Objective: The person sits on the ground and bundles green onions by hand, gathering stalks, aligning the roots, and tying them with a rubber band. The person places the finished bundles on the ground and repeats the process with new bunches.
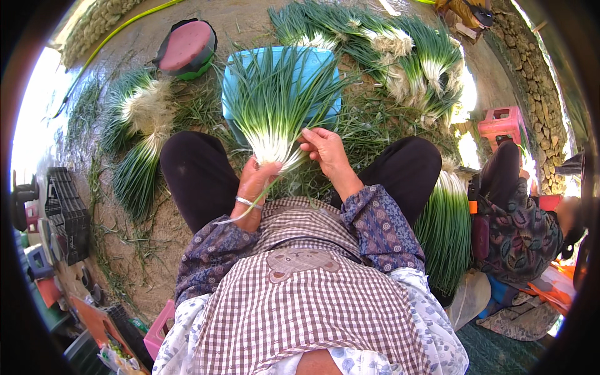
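Note:
My left hand grips a fanned bunch of spring onions near the white root end, thumb across the stems. The green leaves spread away from me over a blue plastic stool or tub. At the bunch's right edge, the bent fingers of my right hand pinch splayed stalks; the exact contact is partly hidden. One loose stalk hangs across my left wrist, beside a silver-coloured bangle.
Spring onion piles lie at the left, far right and beside my right knee. Leaf trimmings litter the ground. A round pink-topped stool, black crate and pink stool stand around. Another person sits at right.

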Demonstrator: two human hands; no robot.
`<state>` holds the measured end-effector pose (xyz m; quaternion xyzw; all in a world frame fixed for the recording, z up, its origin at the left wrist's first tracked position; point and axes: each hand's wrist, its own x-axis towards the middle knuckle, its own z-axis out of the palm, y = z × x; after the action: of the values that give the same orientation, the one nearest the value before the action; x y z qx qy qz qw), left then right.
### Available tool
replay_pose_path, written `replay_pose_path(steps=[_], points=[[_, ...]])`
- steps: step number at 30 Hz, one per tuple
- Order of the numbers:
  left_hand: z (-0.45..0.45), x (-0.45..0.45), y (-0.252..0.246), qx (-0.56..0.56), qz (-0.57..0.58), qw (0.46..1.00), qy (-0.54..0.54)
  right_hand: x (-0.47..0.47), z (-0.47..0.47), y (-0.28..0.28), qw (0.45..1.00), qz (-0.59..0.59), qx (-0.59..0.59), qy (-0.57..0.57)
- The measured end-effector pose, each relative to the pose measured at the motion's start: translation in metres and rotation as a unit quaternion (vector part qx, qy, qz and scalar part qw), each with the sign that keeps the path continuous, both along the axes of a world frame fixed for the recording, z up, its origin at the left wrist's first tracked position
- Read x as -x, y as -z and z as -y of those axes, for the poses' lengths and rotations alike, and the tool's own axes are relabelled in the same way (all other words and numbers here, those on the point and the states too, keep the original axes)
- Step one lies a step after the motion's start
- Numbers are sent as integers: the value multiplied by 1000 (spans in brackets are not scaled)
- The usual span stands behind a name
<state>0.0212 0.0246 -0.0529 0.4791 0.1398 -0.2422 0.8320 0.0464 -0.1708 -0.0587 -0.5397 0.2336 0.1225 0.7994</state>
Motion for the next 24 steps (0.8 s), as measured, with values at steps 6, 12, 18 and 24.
replay_pose_path(steps=[6, 12, 18, 24], points=[[2, 0, 6, 9, 8, 1000, -10, 15, -5, -26, 978, 69, 180, -81], [2, 3, 12, -10, 19, 1000, -21, 59, 0, -77, 952, 118, 5, -281], [2, 1, 8, 2, 12, 1000, 6, 16, -11, -59, 977, 114, 173, -44], [2, 1, 6, 9, 8, 1000, -4, -16, -18, -14, 954, 64, 275, -105]])
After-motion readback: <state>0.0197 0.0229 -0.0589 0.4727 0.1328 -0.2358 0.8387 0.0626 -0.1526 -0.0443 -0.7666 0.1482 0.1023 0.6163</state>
